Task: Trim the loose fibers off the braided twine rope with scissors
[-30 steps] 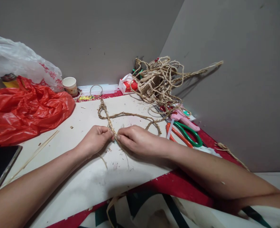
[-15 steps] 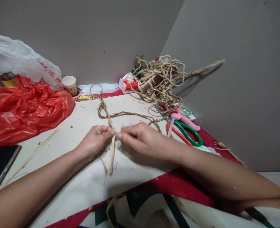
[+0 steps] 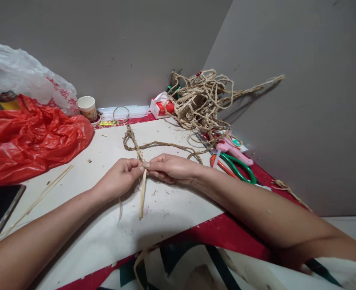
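Note:
A thin braided straw rope (image 3: 162, 143) runs across the white board (image 3: 178, 209), its looped end lying beyond my hands. Its working end comes down to my fingertips, where a pale flat straw strip (image 3: 142, 197) hangs toward me. My left hand (image 3: 125, 173) pinches the rope end between thumb and forefinger. Right beside it, my right hand (image 3: 167, 167) is closed with thumb and fingertips on the same spot; the exact strand between them is hidden. A thinner strand dangles below my left hand.
A large tangle of braided rope (image 3: 198, 98) sits at the back right. Near it lie green-handled scissors (image 3: 239, 167), a pink glue gun (image 3: 233, 150) and a tissue pack (image 3: 162, 106). At left are a red plastic bag (image 3: 39, 141), a paper cup (image 3: 87, 108) and a phone (image 3: 3, 209).
My right hand has turned and come in against my left fingertips. The thin strand below my left hand has swung left. My left hand stays nearly in place.

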Demonstrator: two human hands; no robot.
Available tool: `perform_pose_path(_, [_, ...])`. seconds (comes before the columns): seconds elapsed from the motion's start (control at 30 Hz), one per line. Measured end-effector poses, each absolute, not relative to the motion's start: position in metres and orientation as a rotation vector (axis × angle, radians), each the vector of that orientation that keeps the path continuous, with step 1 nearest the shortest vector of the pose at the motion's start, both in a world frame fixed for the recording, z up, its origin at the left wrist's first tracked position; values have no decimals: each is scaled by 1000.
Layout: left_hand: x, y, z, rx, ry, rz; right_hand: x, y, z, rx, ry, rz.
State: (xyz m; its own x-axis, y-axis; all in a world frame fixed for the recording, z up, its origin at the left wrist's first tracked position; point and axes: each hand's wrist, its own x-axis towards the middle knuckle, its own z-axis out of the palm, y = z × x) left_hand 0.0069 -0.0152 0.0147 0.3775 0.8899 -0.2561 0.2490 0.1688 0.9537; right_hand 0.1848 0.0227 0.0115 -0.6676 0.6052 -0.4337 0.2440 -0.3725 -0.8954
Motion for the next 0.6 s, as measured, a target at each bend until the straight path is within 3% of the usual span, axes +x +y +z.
perform_pose_path(0.4, [20,-46,23,2333,1614,141,170,-4,8,-1176,-1192,2054])
perform_pose_path(0.5, [28,-61,22,2493,1501,-54,171,-6,9,-1196,-1158,2070])
perform_pose_path(0.6, [29,-65,24,2485,1339,71,175,-7,9,-1178,-1070,2153])
